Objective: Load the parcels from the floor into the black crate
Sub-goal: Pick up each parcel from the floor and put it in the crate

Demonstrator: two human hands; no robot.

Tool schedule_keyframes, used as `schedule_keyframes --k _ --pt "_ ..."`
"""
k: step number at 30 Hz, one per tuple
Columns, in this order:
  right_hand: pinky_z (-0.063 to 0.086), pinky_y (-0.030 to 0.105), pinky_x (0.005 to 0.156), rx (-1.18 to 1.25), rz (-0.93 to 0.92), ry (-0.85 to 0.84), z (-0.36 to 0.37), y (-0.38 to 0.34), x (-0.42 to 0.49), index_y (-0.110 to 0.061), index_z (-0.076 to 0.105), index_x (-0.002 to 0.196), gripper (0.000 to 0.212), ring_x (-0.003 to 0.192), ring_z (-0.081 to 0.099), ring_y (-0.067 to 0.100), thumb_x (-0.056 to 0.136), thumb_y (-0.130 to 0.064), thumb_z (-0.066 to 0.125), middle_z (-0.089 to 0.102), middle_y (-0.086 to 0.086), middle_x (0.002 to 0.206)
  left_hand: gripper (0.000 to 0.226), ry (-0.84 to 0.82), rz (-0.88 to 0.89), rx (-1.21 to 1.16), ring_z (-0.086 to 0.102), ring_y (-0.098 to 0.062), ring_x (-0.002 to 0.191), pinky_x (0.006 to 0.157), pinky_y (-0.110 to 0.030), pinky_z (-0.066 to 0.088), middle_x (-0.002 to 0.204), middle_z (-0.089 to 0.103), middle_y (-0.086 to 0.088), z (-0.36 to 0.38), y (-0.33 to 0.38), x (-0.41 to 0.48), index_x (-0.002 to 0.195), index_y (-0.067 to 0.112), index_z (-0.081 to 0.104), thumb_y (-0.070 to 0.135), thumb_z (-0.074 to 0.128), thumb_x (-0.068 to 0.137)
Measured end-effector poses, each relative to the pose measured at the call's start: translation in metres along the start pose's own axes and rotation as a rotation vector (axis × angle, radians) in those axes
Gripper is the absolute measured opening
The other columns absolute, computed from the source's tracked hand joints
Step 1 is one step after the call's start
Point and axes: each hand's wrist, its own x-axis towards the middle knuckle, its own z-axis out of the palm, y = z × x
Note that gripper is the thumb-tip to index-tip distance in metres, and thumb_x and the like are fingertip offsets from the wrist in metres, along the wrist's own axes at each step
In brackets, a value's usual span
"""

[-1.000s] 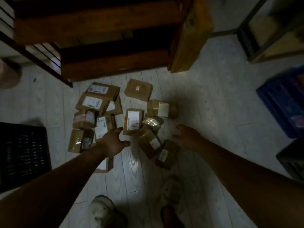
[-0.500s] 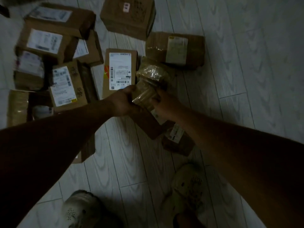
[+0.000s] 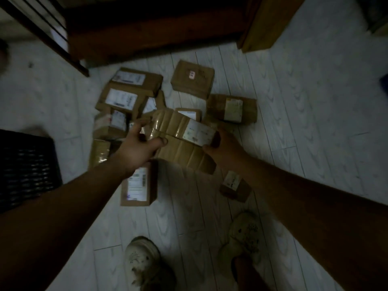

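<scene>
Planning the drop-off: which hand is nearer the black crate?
Left. The left hand grips the taped parcel at the end toward the black crate; the right hand holds the opposite end, farther from it.

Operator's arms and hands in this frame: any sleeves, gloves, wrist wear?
None visible: left hand and right hand are ungloved, no rings evident; left forearm and right forearm are bare to the frame edge, no sleeves, watch or bands. Dim light could hide small details.
</scene>
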Motion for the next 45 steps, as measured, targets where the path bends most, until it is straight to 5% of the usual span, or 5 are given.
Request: schedule_keyframes --k 5,16,26,33,45 --pt "0.027 0.041 0.108 0.148 -0.111 0.051 -0.008 -0.135 -0.102 -0.028 -0.007 0.15 0.093 0.141 0.021 0.024 0.088 -0.02 0.063 0.017 0.003 0.156 0.036 0.069 0.049 -0.117 0.068 -0.016 0.086 0.067 -0.029 0.055 0.104 0.062 0.002 -0.087 0.083 -0.098 0.105 0.05 0.05 0.026 0.065 0.083" --pt "0.04 0.029 0.085 -0.28 -0.51 0.155 -0.016 -0.323 -0.306 -0.038 0.007 0.147 0.096 0.12 0.043 0.025 0.078 -0.03 0.073 0.027 0.007 0.143 0.054 0.192 0.229 0.018 0.06 -0.003 0.087 0.064 -0.02 0.044 0.103 0.059 0.013 -0.226 0.201 -0.304 0.137 0.036 0.029 0.04 0.054 0.089" --pt "0.037 0.046 0.103 -0.578 -0.683 0.098 -0.001 -0.419 -0.417 -0.046 -0.009 0.142 0.103 0.127 0.031 0.028 0.078 -0.039 0.071 0.014 0.0 0.143 0.042 0.388 0.367 0.102 0.057 -0.017 0.108 0.095 -0.035 0.045 0.121 0.057 0.003 -0.298 0.25 -0.459 0.131 0.024 0.046 0.026 0.056 0.091" --pt "0.037 0.042 0.103 -0.568 -0.833 0.042 0.075 -0.485 -0.457 -0.048 -0.005 0.142 0.1 0.128 0.035 0.027 0.078 -0.039 0.071 0.016 0.0 0.144 0.046 0.46 0.404 0.142 0.06 -0.007 0.095 0.074 -0.021 0.046 0.115 0.062 0.005 -0.403 0.227 -0.524 0.129 0.029 0.048 0.025 0.063 0.086" --pt "0.036 0.037 0.102 -0.538 -0.811 -0.058 0.31 -0.559 -0.464 -0.049 -0.002 0.142 0.1 0.127 0.038 0.027 0.075 -0.044 0.072 0.019 0.002 0.143 0.094 0.507 0.326 0.234 0.048 -0.017 0.122 0.104 -0.044 0.04 0.139 0.047 0.002 -0.616 0.107 -0.546 0.146 0.033 0.014 0.02 0.074 0.075"
